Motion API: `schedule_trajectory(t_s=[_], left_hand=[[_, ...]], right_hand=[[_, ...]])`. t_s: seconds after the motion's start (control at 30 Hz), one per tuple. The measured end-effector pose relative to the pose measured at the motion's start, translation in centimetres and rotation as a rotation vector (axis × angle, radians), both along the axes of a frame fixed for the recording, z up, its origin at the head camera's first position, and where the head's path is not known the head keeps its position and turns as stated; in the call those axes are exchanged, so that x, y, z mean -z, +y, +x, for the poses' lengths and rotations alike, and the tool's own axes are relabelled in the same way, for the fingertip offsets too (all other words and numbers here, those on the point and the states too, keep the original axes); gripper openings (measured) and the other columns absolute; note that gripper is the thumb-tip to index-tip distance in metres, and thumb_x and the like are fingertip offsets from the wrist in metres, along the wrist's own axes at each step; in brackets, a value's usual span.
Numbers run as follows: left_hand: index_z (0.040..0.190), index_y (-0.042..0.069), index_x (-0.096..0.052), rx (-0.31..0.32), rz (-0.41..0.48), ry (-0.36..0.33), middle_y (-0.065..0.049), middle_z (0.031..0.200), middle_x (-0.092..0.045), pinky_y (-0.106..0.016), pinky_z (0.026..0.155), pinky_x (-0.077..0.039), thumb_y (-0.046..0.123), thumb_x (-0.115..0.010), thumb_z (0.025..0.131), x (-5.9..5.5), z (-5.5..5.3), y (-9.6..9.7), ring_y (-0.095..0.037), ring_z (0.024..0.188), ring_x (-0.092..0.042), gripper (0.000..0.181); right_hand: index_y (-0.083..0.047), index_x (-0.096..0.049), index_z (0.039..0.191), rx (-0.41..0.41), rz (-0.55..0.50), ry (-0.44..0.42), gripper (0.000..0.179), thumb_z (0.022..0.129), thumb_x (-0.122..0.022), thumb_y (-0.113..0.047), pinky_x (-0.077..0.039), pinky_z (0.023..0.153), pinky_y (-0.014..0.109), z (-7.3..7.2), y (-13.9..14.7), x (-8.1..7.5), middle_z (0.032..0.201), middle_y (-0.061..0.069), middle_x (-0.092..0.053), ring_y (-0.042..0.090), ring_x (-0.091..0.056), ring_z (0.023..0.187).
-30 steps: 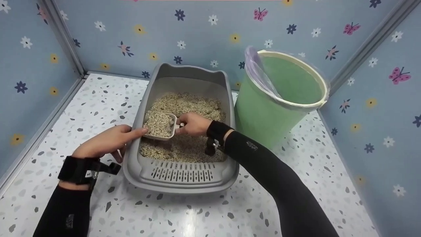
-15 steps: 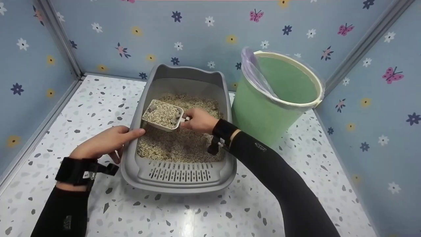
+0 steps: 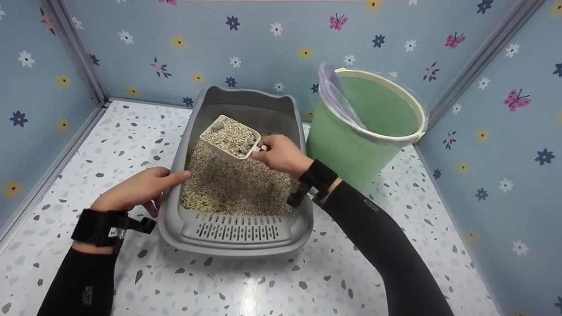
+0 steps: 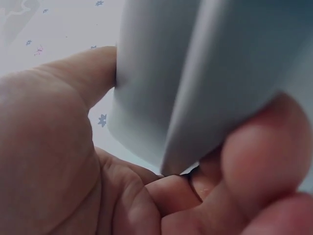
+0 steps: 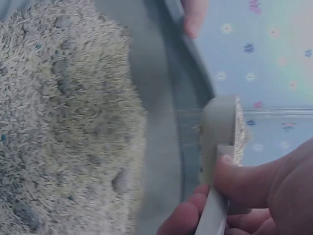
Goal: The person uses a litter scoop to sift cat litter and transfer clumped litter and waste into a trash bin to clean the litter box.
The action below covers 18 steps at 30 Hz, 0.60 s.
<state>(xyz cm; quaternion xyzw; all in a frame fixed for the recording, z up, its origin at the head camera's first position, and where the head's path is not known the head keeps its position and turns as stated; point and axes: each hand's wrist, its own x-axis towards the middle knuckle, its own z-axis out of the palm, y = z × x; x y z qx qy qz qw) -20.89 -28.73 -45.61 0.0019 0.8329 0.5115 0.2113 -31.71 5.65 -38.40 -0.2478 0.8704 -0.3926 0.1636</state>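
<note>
My right hand (image 3: 282, 154) grips the handle of a white litter scoop (image 3: 232, 153), its thumb pressed along the handle in the right wrist view. Pale pellet litter with a few grey clumps (image 3: 217, 126) fills the scoop, which is held level above the litter box. The grey litter box (image 3: 237, 248) holds more pellet litter (image 3: 237, 188). At the box's left side my left hand (image 3: 138, 188) grips the rim, thumb on top and fingers curled beneath. The left wrist view shows that rim (image 4: 190, 88) between thumb and fingers.
A green bin (image 3: 347, 145) with a clear liner and a bunched lilac bag edge (image 3: 336, 94) stands just right of the litter box. Flowered panels (image 3: 254, 44) enclose the back and sides. The floor (image 3: 206, 285) is white with grey flecks.
My right hand has lifted the filled scoop up from beside the box's left rim and moved it back and to the right. My left hand has kept its hold on the rim.
</note>
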Motion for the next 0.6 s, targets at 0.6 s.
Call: schedule_trajectory(t_s=[0.6], left_hand=[[0.137,-0.004,-0.044,-0.015,-0.002,0.002,-0.017,0.091,-0.07,-0.054,0.059,-0.068,0.072,-0.053,0.11,0.9,-0.3,0.4,-0.033,0.063,-0.075,0.082]], right_hand=[[-0.013,-0.072,0.096,0.01,0.113,0.232,0.02,0.11,-0.072,-0.027,-0.046,0.068,0.036,4.4,7.4,-2.4,0.073,-0.005,-0.051,0.015,-0.049,0.066]])
